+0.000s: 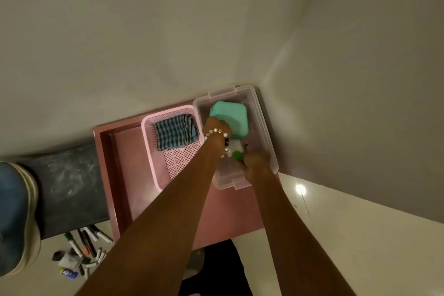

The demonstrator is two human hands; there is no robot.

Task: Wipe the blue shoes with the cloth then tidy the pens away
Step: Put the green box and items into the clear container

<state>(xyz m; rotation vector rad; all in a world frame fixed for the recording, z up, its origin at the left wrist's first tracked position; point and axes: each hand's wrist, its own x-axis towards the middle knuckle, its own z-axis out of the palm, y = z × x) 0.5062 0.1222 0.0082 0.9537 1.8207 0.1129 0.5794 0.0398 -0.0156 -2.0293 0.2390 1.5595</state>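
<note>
Against the wall, desk (223, 211): pinkish-red, set in a corner of plain grey walls.
Clear bin (264, 127): at 1 o'clock on the desk, teal case inside.
Pink basket (153, 151): touching the bin, at its 9 o'clock, holding a striped cloth (176, 131).
Left hand (217, 127): fingers curled on the teal case (230, 119).
Right hand (257, 163): pinching a green pen (237, 155) inside the bin.
Floor (360, 235): pale; loose pens (89, 247) at 8 o'clock.
Blue shoe (14, 211): at 9 o'clock.

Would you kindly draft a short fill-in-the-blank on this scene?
1. The striped cloth lies in the ___ basket.
2. The left hand touches the ___ box in the clear container.
3. The loose pens lie on the ___.
Missing: pink; teal; floor
</note>
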